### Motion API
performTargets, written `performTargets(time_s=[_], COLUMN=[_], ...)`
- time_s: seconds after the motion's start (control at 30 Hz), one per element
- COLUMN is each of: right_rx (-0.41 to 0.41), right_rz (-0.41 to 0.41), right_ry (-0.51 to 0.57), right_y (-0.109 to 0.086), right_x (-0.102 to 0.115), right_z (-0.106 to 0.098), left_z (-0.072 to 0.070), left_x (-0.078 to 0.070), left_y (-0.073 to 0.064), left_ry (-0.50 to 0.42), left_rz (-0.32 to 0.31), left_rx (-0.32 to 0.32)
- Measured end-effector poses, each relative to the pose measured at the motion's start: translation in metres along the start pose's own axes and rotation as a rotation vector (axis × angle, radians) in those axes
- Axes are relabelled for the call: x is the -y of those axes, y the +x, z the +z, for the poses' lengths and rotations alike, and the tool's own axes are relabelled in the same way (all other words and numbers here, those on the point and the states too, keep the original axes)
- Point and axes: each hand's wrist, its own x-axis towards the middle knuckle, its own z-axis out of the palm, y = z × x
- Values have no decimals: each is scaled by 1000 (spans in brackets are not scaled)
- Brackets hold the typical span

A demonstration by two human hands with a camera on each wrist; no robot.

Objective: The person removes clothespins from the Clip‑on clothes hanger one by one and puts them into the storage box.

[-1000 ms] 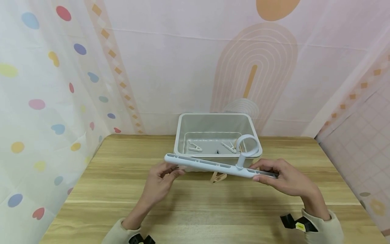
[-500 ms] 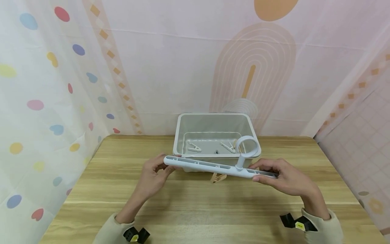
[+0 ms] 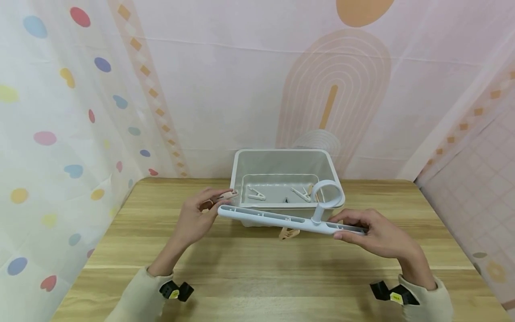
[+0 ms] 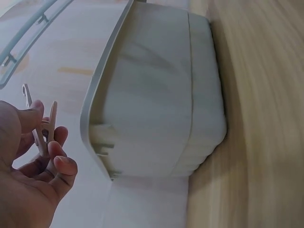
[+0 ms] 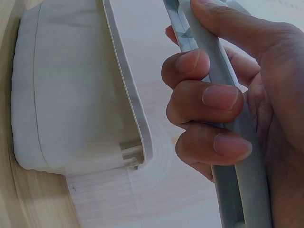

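Observation:
In the head view my right hand (image 3: pixel 376 233) grips the right end of a pale blue hanger bar (image 3: pixel 273 218) with a ring hook (image 3: pixel 327 193) on top. The bar is held in the air before the grey bin, its left end higher. A beige clothespin (image 3: pixel 289 233) shows just below the bar; whether it is clipped on is unclear. My left hand (image 3: pixel 196 220) pinches another beige clothespin (image 3: pixel 228 195) near the bar's left end. In the left wrist view, thumb and fingers hold that clothespin (image 4: pixel 40 126). Curled fingers wrap the bar (image 5: pixel 223 66) in the right wrist view.
The grey plastic bin (image 3: pixel 237 170) stands at the back of the wooden table (image 3: pixel 257 286). Inside lie white clothespins (image 3: pixel 256 194) and a small dark item (image 3: pixel 286 200). A patterned cloth (image 3: pixel 225 89) hangs behind the table.
My left hand has moved left and upward from beneath the bar's left end, bringing its clothespin into plain view. My right hand and the bar have stayed nearly still.

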Motion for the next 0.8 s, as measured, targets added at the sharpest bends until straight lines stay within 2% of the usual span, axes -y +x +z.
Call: performTargets(time_s=[0.33, 0.43, 0.8], right_rx=[12, 12, 11], right_rz=[14, 16, 6], right_ry=[11, 12, -3], right_y=[0, 0, 1], right_x=[0, 0, 0], right_z=[0, 0, 0], left_z=[-5, -5, -8], left_x=[-2, -4, -9], left_y=[18, 25, 49], left_ry=[109, 140, 153], left_rz=[-44, -35, -21], left_rx=[50, 65, 151])
